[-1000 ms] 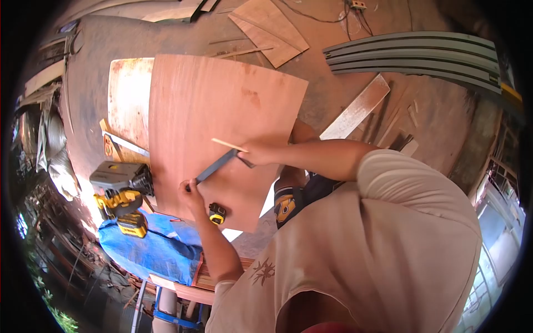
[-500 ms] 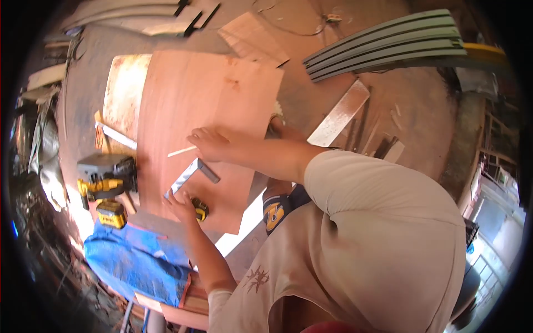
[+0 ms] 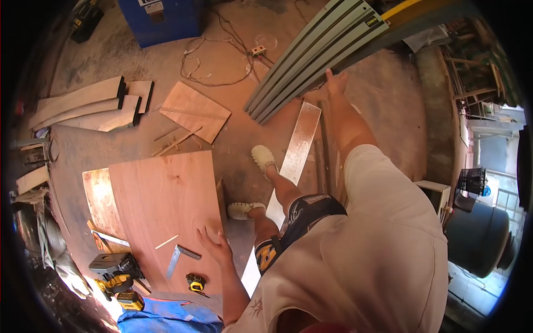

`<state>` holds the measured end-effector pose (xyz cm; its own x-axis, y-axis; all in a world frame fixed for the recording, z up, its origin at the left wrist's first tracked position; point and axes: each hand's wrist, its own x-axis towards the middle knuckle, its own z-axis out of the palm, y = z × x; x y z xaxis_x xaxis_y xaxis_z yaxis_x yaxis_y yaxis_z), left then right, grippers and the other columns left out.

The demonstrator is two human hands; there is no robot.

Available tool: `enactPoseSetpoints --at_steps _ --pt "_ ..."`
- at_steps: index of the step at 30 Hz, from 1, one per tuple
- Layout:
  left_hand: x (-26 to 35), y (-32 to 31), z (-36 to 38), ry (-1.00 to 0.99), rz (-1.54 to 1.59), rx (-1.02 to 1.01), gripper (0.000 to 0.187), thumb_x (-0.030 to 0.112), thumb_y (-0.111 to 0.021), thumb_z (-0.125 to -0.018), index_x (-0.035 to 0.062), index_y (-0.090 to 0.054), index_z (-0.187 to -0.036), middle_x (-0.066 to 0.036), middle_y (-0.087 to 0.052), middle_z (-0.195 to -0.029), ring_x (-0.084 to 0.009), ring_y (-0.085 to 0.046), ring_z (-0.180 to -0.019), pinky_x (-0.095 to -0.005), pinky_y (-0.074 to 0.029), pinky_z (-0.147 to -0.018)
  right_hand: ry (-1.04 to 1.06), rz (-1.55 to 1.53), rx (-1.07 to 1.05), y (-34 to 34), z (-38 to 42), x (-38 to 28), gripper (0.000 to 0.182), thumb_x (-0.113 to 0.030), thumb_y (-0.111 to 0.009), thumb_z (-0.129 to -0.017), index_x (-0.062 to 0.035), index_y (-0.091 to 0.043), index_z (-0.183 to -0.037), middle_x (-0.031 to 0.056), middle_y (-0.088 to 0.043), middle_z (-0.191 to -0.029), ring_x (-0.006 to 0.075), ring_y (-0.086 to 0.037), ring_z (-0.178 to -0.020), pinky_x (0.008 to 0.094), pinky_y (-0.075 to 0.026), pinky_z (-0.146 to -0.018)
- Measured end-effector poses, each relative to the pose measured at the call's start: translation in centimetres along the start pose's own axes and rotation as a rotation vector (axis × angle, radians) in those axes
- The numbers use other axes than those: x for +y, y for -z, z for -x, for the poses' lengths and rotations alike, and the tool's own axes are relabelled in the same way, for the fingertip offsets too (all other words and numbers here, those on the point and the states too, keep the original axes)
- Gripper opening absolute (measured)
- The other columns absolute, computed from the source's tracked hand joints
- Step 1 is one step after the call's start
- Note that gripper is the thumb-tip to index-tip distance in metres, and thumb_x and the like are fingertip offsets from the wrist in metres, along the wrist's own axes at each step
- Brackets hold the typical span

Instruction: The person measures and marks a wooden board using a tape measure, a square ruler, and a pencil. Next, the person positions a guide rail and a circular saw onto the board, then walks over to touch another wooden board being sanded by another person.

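Note:
My right hand (image 3: 337, 84) reaches out with its fingers extended, fingertips right at the lower edge of a long grey-green grooved rail (image 3: 313, 61). My left hand (image 3: 215, 244) is open, fingers spread, above the right edge of a plywood sheet (image 3: 161, 205). Nothing is in it. On the sheet, left of that hand, lie a try square (image 3: 175, 260) with a metal blade and dark stock, and a thin pale stick (image 3: 167, 241). A yellow and black tape measure (image 3: 195, 282) sits near the sheet's lower edge.
A yellow and black cordless saw (image 3: 116, 280) stands left of the sheet. Blue cloth (image 3: 169, 319) lies below it. A long metal-faced strip (image 3: 300, 141) runs beside my feet. Cables with a socket block (image 3: 258, 51), a plywood offcut (image 3: 195, 112) and curved boards (image 3: 83, 105) lie on the floor.
My left hand has let go of the try square and drawn back right. My right hand has left the pale stick on the sheet and moved over to the grooved rail. The view has turned right.

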<state>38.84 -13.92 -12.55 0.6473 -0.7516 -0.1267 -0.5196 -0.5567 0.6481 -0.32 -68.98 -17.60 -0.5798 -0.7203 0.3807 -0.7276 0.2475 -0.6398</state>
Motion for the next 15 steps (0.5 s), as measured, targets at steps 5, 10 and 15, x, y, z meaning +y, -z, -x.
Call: enactPoseSetpoints --at_steps 5,10,15 --pt "10.2 -6.8 -7.2 -0.185 0.123 -0.244 0.054 0.017 -0.064 -0.085 0.0029 -0.044 -0.134 -0.028 -0.028 -0.146 -0.0436 -0.028 -0.135 -0.049 -0.024 -0.111 -0.38 -0.452 -0.444 -2.4 -4.3 -2.4 0.066 -0.039 -0.076 -0.078 0.0161 -0.057 -0.109 0.0208 -0.064 -0.106 0.0244 -0.059 -0.095 0.0368 -0.047 -0.079" --pt "22.1 -11.9 -15.4 -0.276 0.172 -0.212 0.063 0.019 -0.069 -0.082 0.0046 -0.042 -0.136 -0.025 -0.032 -0.145 -0.0398 -0.032 -0.135 -0.0448 -0.027 -0.111 0.056 -0.273 -0.726 1.9 -2.8 -8.7 0.047 -0.035 -0.07 -0.085 0.0088 -0.066 -0.1 0.0113 -0.07 -0.099 0.0204 -0.062 -0.088 0.0324 -0.047 -0.082" --pt "28.3 -16.6 -22.8 -0.236 0.312 0.011 0.07 0.027 -0.076 -0.078 0.0035 -0.042 -0.135 -0.022 -0.039 -0.141 -0.0367 -0.036 -0.133 -0.0427 -0.029 -0.11 0.583 -0.678 -1.208 5.6 -1.7 -24.1 0.042 -0.028 -0.071 -0.085 0.005 -0.061 -0.109 0.0105 -0.069 -0.097 0.0148 -0.063 -0.083 0.0305 -0.05 -0.072"
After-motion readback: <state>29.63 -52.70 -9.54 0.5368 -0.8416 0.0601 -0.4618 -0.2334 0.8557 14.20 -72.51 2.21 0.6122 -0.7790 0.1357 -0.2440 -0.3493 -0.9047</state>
